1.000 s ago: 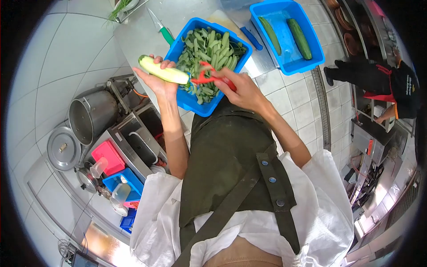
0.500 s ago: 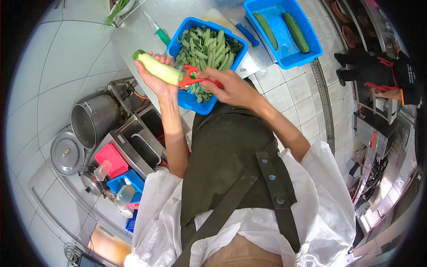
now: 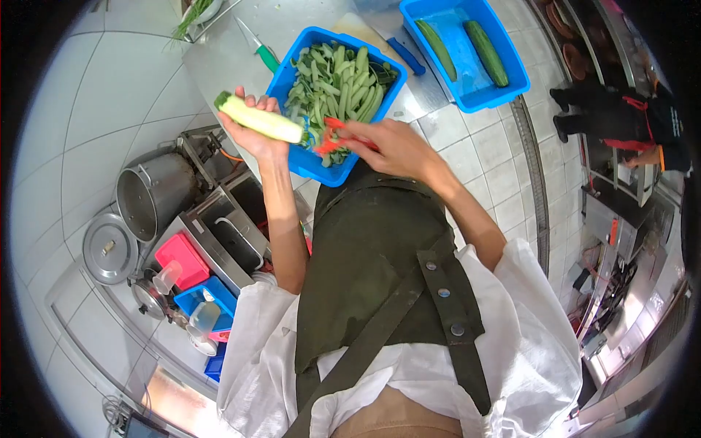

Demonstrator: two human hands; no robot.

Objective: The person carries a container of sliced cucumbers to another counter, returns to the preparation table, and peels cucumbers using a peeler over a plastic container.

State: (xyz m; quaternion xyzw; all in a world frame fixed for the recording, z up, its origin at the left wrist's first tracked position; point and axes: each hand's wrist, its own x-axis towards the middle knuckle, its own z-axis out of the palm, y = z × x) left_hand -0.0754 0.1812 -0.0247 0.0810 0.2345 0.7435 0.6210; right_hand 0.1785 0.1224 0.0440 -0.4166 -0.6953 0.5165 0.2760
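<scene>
My left hand point(image 3: 252, 135) is wrapped round a mostly peeled cucumber point(image 3: 266, 123), pale along its length with dark green skin left at the far tip. In my right hand point(image 3: 391, 146) is a red peeler point(image 3: 330, 139), its blade end blurred by motion and just apart from the cucumber's near end. Beneath both hands stands a blue tub point(image 3: 398, 89) heaped with green peelings point(image 3: 332, 84).
Two unpeeled cucumbers point(image 3: 485, 55) lie in a second blue tub point(image 3: 467, 102) at the right. A green-handled knife point(image 3: 268, 58) and a blue-handled knife point(image 3: 406, 56) rest on the steel table point(image 3: 219, 62). Another person point(image 3: 628, 120) stands at far right.
The peeler has come off the cucumber's near end and moved slightly right and down with my right hand. My left hand keeps hold of the cucumber, shifted slightly.
</scene>
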